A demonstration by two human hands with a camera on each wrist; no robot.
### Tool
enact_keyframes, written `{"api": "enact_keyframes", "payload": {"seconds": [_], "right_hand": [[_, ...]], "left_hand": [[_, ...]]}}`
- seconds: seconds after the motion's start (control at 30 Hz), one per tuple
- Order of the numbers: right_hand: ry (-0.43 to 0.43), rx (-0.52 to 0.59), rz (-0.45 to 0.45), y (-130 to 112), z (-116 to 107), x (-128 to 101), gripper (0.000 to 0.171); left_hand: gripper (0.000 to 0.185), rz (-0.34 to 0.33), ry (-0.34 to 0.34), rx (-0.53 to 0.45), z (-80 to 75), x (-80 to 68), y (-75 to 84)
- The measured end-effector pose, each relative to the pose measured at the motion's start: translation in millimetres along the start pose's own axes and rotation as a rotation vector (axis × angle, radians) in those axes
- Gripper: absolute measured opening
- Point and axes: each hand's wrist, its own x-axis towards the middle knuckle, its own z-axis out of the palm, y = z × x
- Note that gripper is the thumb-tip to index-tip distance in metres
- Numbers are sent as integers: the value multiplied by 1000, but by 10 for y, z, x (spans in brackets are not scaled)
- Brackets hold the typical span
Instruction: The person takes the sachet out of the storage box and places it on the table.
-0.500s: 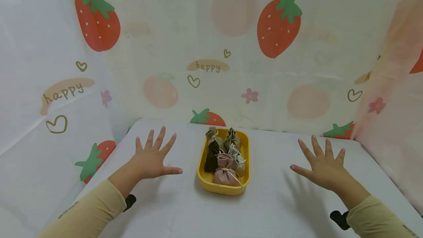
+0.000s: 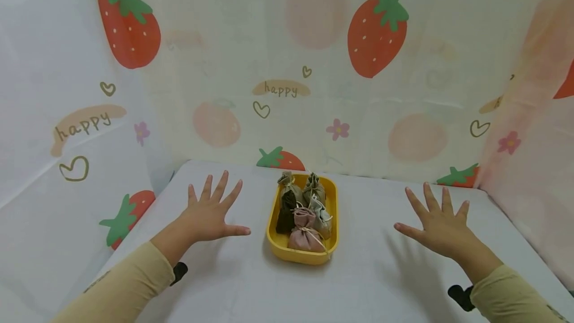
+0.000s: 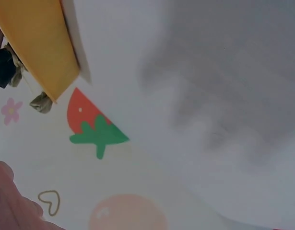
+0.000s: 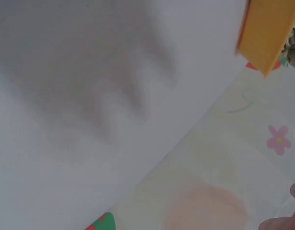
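Observation:
A yellow tray [image 2: 274, 238] sits mid-table and holds several small drawstring pouches: a pink one [image 2: 305, 236] in front, a dark brown one [image 2: 286, 212], grey and olive ones behind. My left hand [image 2: 210, 213] hovers spread over the white table left of the tray, holding nothing. My right hand [image 2: 441, 226] hovers spread the same way to the tray's right. The left wrist view shows the tray's side [image 3: 39, 45] and my hand's shadow on the table. In the right wrist view a tray corner [image 4: 267, 36] shows at the top right.
The white table [image 2: 372, 278] is walled on three sides by a pale curtain [image 2: 287, 64] printed with strawberries, hearts and the word happy. Black wrist straps [image 2: 459, 297] show under both beige sleeves.
The left hand has drifted slightly right and up toward the tray. The right hand is nearly still. The view has shifted a little.

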Motion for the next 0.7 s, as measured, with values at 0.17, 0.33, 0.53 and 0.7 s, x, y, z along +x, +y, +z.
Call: {"api": "enact_keyframes", "payload": {"seconds": [0.17,0.33,0.53,0.7], "right_hand": [[-7,11,-2,-10,-1,7,93],[-7,9,1,-13,-4,22,92],[-9,23,-15,-48,-11,37,92],[-17,32,-32,-90,-13,40,91]], "left_hand": [[116,1,1,-5,29,41,34],[116,24,7,4,61,106,139],[112,42,-1,8,124,177,292],[109,55,-25,-6,187,229,407]]}}
